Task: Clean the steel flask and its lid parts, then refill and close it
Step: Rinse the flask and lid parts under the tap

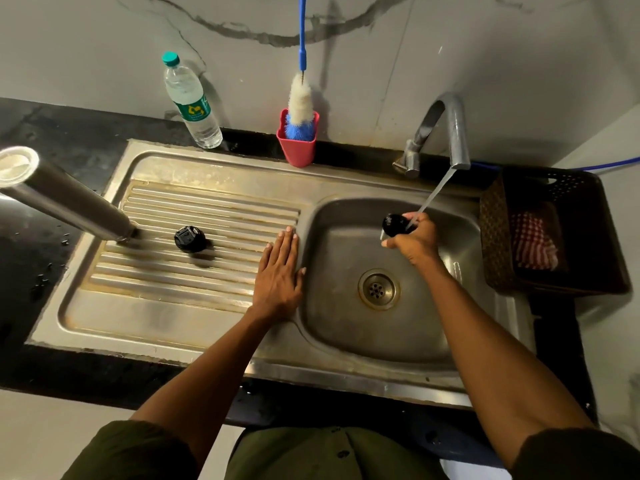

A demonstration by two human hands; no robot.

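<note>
**Rinsing a lid part at the sink**

While water runs from the tap, things sit like this from left to right. On the far left, the tall steel flask [65, 199] stands on the ribbed draining side of the steel sink [194, 306], with its mouth open at the top. Behind it, on the dark worktop [38, 244], stands a clear plastic water bottle with a green cap [191, 102]. Near the flask's foot, a round black lid part [190, 239] lies on the ribs, apart from the flask.

Next comes a red plastic cup [298, 147] by the wall, with a white and blue bottle brush [300, 109] standing in it.

The left hand [280, 275] lies flat with straight fingers on the steel edge between the ribs and the bowl. It holds nothing.

Over the bowl, the right hand [414, 240] grips a second black lid part [396, 225] under the stream from the grey metal tap [446, 133]. The round drain [377, 289] is below it.

On the far right sits a dark brown basket [495, 237] with a red and white checked cloth [533, 244] inside.
</note>
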